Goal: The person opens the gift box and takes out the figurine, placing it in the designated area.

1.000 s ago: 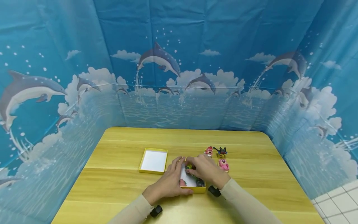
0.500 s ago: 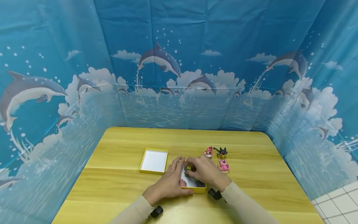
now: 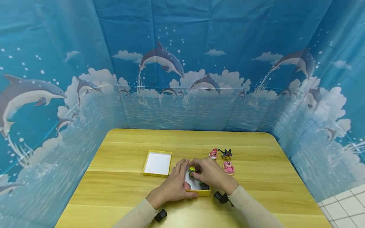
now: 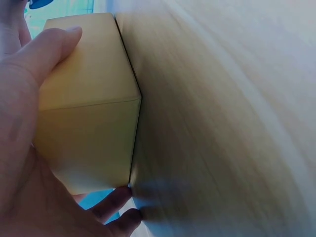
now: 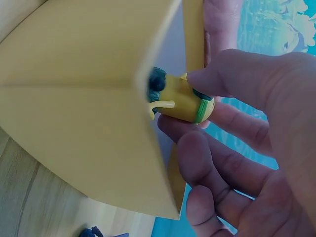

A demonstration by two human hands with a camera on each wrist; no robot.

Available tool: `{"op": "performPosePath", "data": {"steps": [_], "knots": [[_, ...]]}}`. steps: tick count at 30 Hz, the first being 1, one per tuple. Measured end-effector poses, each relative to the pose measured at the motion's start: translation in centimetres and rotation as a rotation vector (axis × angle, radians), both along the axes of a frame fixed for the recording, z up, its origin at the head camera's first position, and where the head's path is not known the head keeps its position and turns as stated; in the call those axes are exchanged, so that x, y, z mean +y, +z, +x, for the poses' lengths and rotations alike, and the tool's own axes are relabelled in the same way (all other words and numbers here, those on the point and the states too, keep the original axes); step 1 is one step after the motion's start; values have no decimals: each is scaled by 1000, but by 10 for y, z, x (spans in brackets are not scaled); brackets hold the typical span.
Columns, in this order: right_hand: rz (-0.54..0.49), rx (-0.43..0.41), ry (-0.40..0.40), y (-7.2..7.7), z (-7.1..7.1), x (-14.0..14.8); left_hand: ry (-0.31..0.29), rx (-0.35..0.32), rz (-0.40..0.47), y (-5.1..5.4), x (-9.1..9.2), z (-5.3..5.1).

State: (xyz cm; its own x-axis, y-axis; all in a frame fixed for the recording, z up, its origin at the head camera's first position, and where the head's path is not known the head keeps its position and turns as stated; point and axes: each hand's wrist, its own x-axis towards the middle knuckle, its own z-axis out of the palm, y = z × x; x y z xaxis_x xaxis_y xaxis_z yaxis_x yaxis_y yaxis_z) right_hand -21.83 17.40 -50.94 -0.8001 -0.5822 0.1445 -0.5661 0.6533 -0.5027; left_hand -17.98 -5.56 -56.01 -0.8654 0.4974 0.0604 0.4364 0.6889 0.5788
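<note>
Wooden table (image 3: 119,193) bears three figurines (image 3: 228,168); left hand (image 3: 171,186) grips a box (image 3: 201,193), right hand (image 3: 211,172) a yellow toy (image 5: 178,100).

The head view looked forward and down from above, far enough back to take in most of the yellow wood-grain table (image 3: 119,171) and the blue dolphin-printed curtain (image 3: 182,110) behind it. Both wrist views, turned sideways, faced the open yellow box with a white inside (image 3: 199,193) from very near; all three shared it.

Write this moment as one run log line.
left hand: holds yellow box | right hand: pinches yellow figurine at box opening | dark figurine: on table | shallow tray: left of box
</note>
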Motion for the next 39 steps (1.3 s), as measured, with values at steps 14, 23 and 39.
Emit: {"op": "performPosePath", "data": {"steps": [14, 23, 39], "knots": [[-52, -90, 3, 7, 5, 8, -10, -5, -25, -1, 2, 0], [-66, -73, 18, 14, 8, 9, -2, -3, -36, 0, 0, -1], [-82, -48, -21, 26, 16, 25, 16, -4, -10, -1, 0, 0]]}}
